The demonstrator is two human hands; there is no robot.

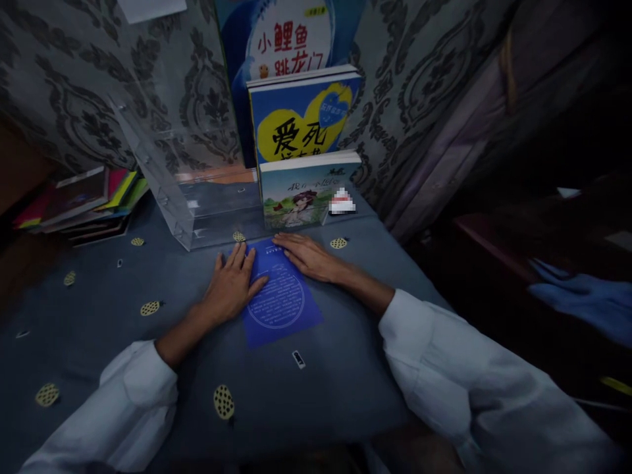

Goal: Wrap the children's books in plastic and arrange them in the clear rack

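Observation:
A blue printed sheet [281, 303] with a circle of small text lies flat on the cloth-covered table. On its left edge rests my left hand [232, 283], fingers stretched out and the thumb reaching over the paper. My right hand [311, 255] lies flat across the sheet's top right corner, its fingers extended and pointing left. Just beyond the hands stands a clear acrylic rack [207, 210]. Its right side holds a book with a girl on the cover [301, 194], a blue and yellow book [303, 118] behind that, and a taller blue book [291, 39] at the back.
A pile of colourful booklets [93, 197] sits at the table's back left. The dark tablecloth [197, 368] has a pineapple print. Patterned curtain or wall covering [192, 79] rises behind the rack. Blue cloth [582, 296] lies in the dim area off the table's right edge.

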